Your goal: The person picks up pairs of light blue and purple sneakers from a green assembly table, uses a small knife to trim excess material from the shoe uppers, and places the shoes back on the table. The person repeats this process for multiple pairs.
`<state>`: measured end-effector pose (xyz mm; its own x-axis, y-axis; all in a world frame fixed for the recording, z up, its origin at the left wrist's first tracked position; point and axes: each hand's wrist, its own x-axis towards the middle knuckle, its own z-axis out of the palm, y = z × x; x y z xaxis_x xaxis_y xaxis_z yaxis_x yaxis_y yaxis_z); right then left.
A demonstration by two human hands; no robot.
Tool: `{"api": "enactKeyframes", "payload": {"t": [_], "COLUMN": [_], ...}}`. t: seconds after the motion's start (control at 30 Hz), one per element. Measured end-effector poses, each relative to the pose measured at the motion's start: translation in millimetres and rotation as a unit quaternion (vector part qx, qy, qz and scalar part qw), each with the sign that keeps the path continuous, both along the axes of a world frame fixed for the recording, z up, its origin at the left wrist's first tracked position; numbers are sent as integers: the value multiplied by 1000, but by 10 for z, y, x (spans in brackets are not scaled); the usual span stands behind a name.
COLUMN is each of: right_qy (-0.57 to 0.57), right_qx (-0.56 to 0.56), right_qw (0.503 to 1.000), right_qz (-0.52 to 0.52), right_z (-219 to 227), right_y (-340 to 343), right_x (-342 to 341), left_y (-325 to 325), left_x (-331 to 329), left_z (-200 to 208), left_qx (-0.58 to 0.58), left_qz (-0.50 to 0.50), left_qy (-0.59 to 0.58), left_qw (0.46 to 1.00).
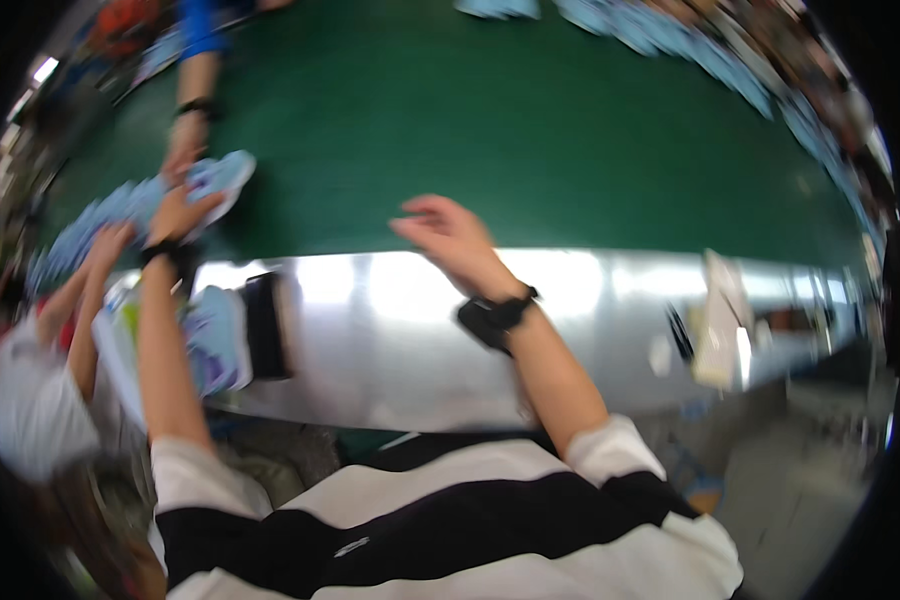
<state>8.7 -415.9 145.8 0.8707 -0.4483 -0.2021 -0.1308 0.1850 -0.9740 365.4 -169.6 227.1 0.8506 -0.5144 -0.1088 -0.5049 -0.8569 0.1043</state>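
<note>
At the left, my left hand [177,215] reaches onto a long overlapping row of light blue, sole-shaped pieces [120,205] with purple marks. Its thumb is spread out to the right over the pieces at the near end; the other fingers are blurred and partly hidden. Right at its fingertips is another person's hand [184,143], reaching down from the far side. My right hand [450,240] hovers above the near edge of the green table surface [450,130]. Its fingers are loosely bent and apart, with nothing in them.
A metal ledge [370,330] runs along the near side. On it stand light blue pieces [215,335], a dark box-like object [265,325] and, far right, a cream-coloured holder [722,330]. A co-worker's hands [108,245] touch the row at left. More blue pieces [660,35] line the far right.
</note>
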Motion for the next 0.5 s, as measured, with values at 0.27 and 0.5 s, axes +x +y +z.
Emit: {"api": "enactKeyframes", "payload": {"t": [0.27, 0.5], "right_qy": [-62, 290], "right_qx": [-393, -437], "right_qw": [917, 777], "right_qz": [10, -347], "right_z": [567, 186], "right_y": [-84, -675], "right_x": [-1688, -3587], "left_y": [-387, -215], "left_x": [-3064, -4117], "left_z": [220, 14], "left_qx": [-286, -276], "left_qz": [-234, -343], "left_qy": [-20, -114], "left_qw": [929, 890]}}
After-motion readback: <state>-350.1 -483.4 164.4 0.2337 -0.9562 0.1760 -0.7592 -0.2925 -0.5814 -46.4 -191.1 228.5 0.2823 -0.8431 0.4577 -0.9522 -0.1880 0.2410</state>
